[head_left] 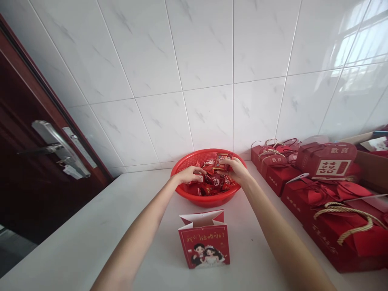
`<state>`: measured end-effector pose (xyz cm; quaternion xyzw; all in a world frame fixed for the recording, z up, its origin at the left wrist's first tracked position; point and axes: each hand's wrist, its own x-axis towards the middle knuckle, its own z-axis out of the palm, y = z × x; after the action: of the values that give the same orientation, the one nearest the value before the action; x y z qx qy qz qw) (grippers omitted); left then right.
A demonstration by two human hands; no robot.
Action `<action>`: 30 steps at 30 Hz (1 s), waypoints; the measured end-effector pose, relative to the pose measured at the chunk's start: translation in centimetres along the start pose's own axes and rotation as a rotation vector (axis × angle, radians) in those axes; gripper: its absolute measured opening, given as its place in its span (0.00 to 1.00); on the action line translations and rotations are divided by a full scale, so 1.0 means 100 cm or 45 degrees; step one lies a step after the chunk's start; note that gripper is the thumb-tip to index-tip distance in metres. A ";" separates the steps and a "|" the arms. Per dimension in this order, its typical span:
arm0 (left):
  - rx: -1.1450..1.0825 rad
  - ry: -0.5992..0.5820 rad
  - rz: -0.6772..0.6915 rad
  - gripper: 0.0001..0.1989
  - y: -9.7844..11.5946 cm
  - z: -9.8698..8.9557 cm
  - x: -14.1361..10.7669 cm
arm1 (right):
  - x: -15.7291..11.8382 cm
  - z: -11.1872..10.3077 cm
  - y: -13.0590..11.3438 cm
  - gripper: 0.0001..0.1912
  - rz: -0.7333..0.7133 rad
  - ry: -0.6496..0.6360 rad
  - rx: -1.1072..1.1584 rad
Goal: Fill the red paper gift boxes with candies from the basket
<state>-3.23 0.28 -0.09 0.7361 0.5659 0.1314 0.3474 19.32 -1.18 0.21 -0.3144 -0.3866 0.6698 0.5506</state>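
Note:
A red plastic basket (200,199) holds a heap of wrapped candies (212,186), mostly red. Over its right side, my right hand (235,169) is closed on a red and gold candy packet (222,161). My left hand (190,175) reaches over the left rim, its fingers curled around a small wrapped candy (199,177) that they partly hide. In front of the basket, between my forearms, a red paper gift box (206,246) stands upright with its top open. A cartoon wedding couple and gold writing decorate its front.
Several red gift boxes (327,226) with rope handles line the right side of the white table (121,226). A brown carton (371,167) stands behind them. White wall tiles (209,113) rise behind the basket. At left is a dark red door (27,169) with a metal handle.

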 end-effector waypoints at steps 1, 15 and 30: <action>-0.021 0.016 0.006 0.27 0.002 0.000 -0.001 | 0.000 0.000 0.000 0.09 0.000 -0.005 0.001; 0.170 -0.073 -0.136 0.03 0.006 0.010 -0.004 | 0.000 -0.001 0.000 0.07 0.018 0.001 -0.041; 0.129 -0.400 -0.201 0.35 0.008 0.010 -0.001 | -0.001 0.000 -0.001 0.07 0.017 0.016 -0.077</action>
<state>-2.05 -0.31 -0.26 0.7173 0.5667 -0.0417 0.4032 19.40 -1.27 0.30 -0.3377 -0.4011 0.6594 0.5388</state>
